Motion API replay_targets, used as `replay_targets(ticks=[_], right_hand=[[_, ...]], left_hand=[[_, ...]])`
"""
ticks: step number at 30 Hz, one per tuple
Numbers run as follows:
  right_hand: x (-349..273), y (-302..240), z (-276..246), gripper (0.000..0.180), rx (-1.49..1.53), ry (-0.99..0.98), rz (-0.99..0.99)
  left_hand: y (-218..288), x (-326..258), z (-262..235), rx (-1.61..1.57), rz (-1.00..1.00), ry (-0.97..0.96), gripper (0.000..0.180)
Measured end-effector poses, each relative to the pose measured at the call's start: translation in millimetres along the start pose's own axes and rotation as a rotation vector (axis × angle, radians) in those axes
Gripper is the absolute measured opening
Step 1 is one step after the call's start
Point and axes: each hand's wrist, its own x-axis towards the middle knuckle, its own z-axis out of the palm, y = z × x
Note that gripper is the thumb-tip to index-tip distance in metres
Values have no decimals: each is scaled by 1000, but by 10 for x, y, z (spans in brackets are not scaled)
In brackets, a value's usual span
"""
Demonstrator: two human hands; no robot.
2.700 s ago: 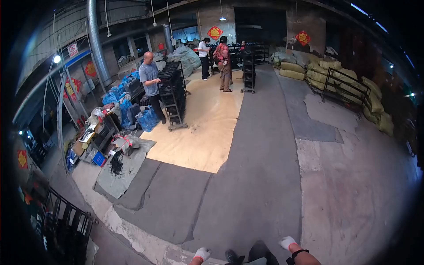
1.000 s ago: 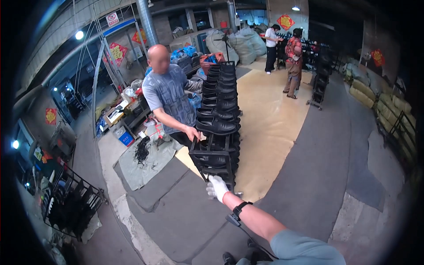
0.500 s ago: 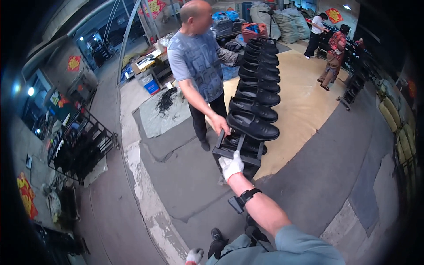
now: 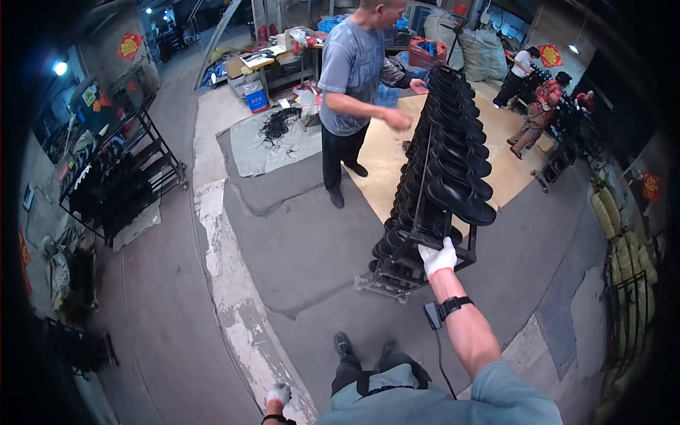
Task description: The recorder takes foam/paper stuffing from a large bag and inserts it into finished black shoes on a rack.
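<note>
A tall black shoe rack (image 4: 418,244) on wheels stands ahead and to the right, filled with black shoes (image 4: 460,198) in tiers. My right hand (image 4: 440,258), in a white glove, is closed round the near end of its metal frame. A black strap device with a cable sits on that wrist. Low in view, away from the rack, hangs my left hand (image 4: 280,394), also white-gloved, its fingers curled with nothing visible in them. On the rack's far left side stands a co-worker (image 4: 350,78); that person's hands are apart from the frame.
More shoe racks stand at the left (image 4: 127,177) and far right (image 4: 559,166), where other people (image 4: 542,113) work. Black scraps (image 4: 280,126) lie on a sheet at the back left. Sacks (image 4: 627,248) line the right side. A cluttered table (image 4: 273,60) is behind.
The rack has swung to the right with my right hand on it, showing more of its side. The co-worker's hand has let go of the frame. My left hand has moved slightly left.
</note>
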Motion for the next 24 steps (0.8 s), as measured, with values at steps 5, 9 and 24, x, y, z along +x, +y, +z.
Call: replay_targets(ticks=[5, 9, 24], right_hand=[[-408, -207, -613, 60, -30, 39, -63], [-878, -392, -1132, 52, -11, 31, -181], [-2910, -1383, -3543, 37, -32, 343, -486]], left_hand=[[-604, -211, -162, 43, -18, 14, 23], [-646, -215, 91, 164, 45, -69, 27], [-39, -947, 494, 691, 540, -227, 38]])
